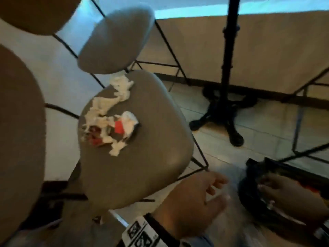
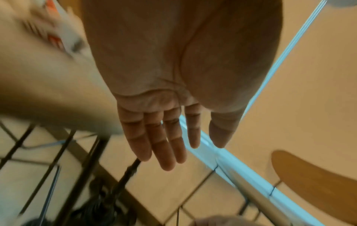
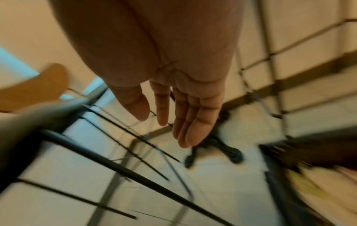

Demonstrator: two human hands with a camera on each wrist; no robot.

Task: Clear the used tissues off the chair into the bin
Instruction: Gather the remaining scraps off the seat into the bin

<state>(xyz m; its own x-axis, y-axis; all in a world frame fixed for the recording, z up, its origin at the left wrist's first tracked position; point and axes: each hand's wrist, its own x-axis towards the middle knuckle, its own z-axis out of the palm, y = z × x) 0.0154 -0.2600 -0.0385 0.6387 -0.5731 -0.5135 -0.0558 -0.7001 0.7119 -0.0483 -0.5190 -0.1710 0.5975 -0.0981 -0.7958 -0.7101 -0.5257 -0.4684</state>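
The used tissues [image 1: 108, 114] lay in a crumpled white trail across the grey seat of the chair [image 1: 142, 166], left of centre in the head view, running from just under the backrest down to a clump mixed with red and dark scraps of wrapper [image 1: 122, 128]. In the left wrist view the same clump showed only as a blur at the upper left. The bin [image 1: 258, 207], lined with a black bag, stood on the tiled floor [image 1: 222, 154] at the lower right of the head view, apart from the chair. The left hand [image 1: 188, 202] hung at lower centre, between seat edge and bin, its fingers [image 2: 164, 142] straight and slightly spread, holding nothing. The right hand [image 1: 292, 196] was over the bin's rim at the lower right, its fingers [image 3: 193, 122] loosely extended and empty. A black table pedestal [image 1: 226, 97] stood on the floor in the upper right, and other chair seats filled the left edge.
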